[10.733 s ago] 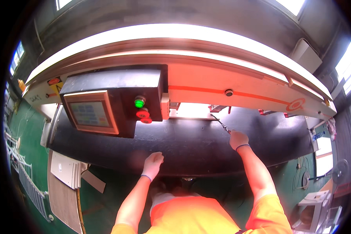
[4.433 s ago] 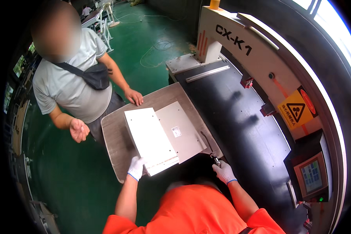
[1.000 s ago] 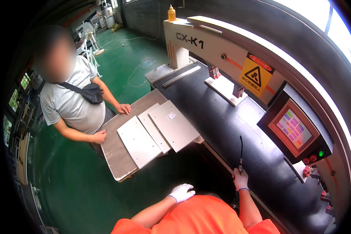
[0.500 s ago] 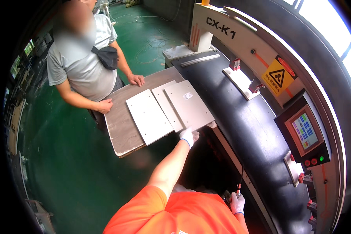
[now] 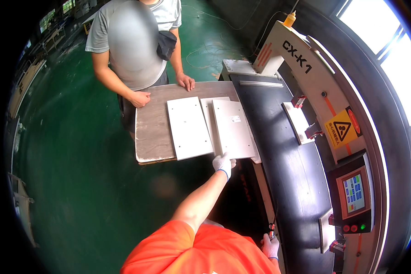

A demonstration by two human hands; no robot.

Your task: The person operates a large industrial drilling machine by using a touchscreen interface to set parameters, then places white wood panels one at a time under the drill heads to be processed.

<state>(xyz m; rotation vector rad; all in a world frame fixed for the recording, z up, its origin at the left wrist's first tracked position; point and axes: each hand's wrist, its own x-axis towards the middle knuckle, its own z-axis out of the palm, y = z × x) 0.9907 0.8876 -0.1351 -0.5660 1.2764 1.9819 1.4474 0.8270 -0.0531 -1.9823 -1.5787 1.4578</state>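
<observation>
Three white flat panels lie overlapping on a brown wooden table. My gloved left hand reaches forward and grips the near edge of the rightmost white panel, at its near-left corner. The left panel lies beside it, untouched. My gloved right hand is low by my side at the front edge of the black machine bed, closed on a thin black tool that points up.
Another person in a grey shirt stands at the far side of the table with both hands on it. To the right, the machine carries a white plate, a touch screen and buttons. Green floor lies to the left.
My left hand went from near my body out to the rightmost white panel's near edge. My right hand, with the thin tool, dropped lower beside me. The other person's hands stay on the table.
</observation>
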